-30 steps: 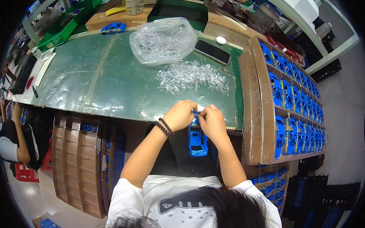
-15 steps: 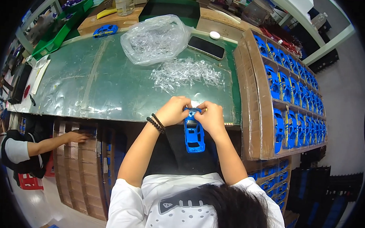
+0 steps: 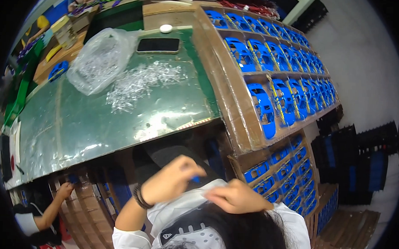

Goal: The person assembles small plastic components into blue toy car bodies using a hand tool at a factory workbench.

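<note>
Left hand (image 3: 171, 180): Blurred, it hung in front of the wearer's body with fingers curled inward, a dark beaded bracelet (image 3: 140, 197) circling its wrist.
Right hand (image 3: 236, 197): Held just apart from the left, before the white shirt (image 3: 204, 236), it had its fingers bent and its thumb near the forefinger; whether they pinched anything could not be told.
Blue piece (image 3: 195, 179): A small patch showed just beside the left fingertips, between the two hands. Its shape was hidden, and whether the fingers gripped it could not be told.
Green worktable (image 3: 94, 125): Beyond the hands, it bore a heap of clear plastic slivers (image 3: 139, 83) just beside a clear bag (image 3: 100, 62) holding more.
Phone (image 3: 158, 45): It lay dark-screened past the heap, a white round item (image 3: 166, 28) near its far edge.
Divided carton (image 3: 231, 112): At the table's right end, it held blue car shells (image 3: 269, 130) in three rows; more filled a lower carton (image 3: 238, 167) beneath.
Far left: A co-worker's hand (image 3: 65, 190) was at a brown partitioned box (image 3: 83, 208), while a blue car (image 3: 58, 71) sat near the table's far left corner.
</note>
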Demonstrator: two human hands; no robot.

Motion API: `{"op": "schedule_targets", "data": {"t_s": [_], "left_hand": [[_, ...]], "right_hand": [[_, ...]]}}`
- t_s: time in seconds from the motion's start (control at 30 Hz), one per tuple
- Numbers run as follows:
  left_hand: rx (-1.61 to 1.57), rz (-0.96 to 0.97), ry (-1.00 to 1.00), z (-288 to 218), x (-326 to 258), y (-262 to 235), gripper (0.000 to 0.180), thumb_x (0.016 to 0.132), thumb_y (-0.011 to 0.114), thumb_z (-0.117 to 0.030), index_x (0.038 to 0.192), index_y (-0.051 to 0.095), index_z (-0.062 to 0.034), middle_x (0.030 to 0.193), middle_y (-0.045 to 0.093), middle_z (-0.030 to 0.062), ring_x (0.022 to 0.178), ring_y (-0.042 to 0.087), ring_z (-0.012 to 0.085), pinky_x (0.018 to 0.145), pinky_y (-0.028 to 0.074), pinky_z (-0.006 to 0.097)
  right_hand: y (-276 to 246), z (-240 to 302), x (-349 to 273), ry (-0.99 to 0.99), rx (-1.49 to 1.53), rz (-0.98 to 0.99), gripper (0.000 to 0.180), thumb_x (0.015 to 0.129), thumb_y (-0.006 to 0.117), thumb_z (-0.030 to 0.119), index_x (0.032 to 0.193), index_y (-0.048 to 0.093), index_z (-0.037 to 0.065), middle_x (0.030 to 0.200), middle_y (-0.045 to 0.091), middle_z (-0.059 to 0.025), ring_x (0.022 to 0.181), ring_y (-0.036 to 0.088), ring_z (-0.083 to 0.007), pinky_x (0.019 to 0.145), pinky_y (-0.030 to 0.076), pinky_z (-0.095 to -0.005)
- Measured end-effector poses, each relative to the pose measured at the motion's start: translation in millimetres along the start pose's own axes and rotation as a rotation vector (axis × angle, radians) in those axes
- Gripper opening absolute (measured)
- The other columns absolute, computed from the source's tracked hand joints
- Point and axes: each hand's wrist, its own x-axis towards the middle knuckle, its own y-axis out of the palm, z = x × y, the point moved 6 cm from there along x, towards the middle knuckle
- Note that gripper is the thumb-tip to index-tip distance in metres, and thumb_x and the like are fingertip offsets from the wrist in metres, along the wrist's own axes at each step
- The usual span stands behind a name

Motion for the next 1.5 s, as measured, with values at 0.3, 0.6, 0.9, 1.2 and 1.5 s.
{"op": "schedule_targets", "data": {"t_s": [0.3,0.6,0.9,1.2,1.5], "left_hand": [[-0.122,0.253,0.6,-23.5,77.4,172.5,0.024,0.068,0.055,-0.005,0.091,0.05,-0.0055,0.094,0.041,0.0123,0.093,0.042,0.0283,0.073,0.041,0.033],[0.169,0.304,0.476,65.2,99.8,214.5,0.027,0.073,0.052,-0.017,0.098,0.047,-0.0066,0.109,0.043,0.0107,0.1,0.042,0.0258,0.08,0.041,0.035],[0.511,0.026,0.218,70.6,97.7,196.5,0.04,0.076,0.05,-0.021,0.113,0.044,-0.007,0.119,0.042,0.0075,0.108,0.042,0.0225,0.087,0.037,0.037],[-0.643,-0.102,-0.162,108.5,41.3,138.1,0.033,0.083,0.046,-0.025,0.106,0.049,-0.0002,0.108,0.05,0.0143,0.099,0.049,0.0278,0.086,0.038,0.037],[-1.037,-0.463,-0.323,79.3,-76.0,3.0,0.067,0.076,0.051,-0.035,0.126,0.016,-0.0071,0.103,0.044,0.0156,0.083,0.056,0.0269,0.069,0.049,0.037]], "right_hand": [[-115.3,-192.1,-129.3,0.868,-0.503,-0.596,0.025,0.081,0.045,0.018,0.075,0.056,-0.003,0.072,0.056,-0.0224,0.071,0.055,-0.0374,0.062,0.042,-0.0407],[-122.1,-263.0,-123.3,0.751,-0.481,-0.577,0.029,0.073,0.059,0.021,0.091,0.05,0.0,0.08,0.056,-0.0229,0.077,0.054,-0.0385,0.067,0.043,-0.0411],[-135.6,-152.8,-163.2,0.526,-0.443,-0.95,0.027,0.059,0.072,0.008,0.08,0.055,0.0,0.074,0.058,-0.0084,0.067,0.054,-0.0145,0.062,0.043,-0.0255],[-67.4,-36.1,-67.7,-0.122,-0.138,-0.672,0.027,0.058,0.073,0.008,0.076,0.055,0.0,0.069,0.059,-0.0107,0.065,0.057,-0.0172,0.059,0.046,-0.0269],[16.5,-49.4,137.9,0.159,0.059,-0.172,0.031,0.069,0.065,0.014,0.09,0.052,-0.004,0.082,0.057,-0.0095,0.075,0.055,-0.0124,0.065,0.043,-0.0247]]}}
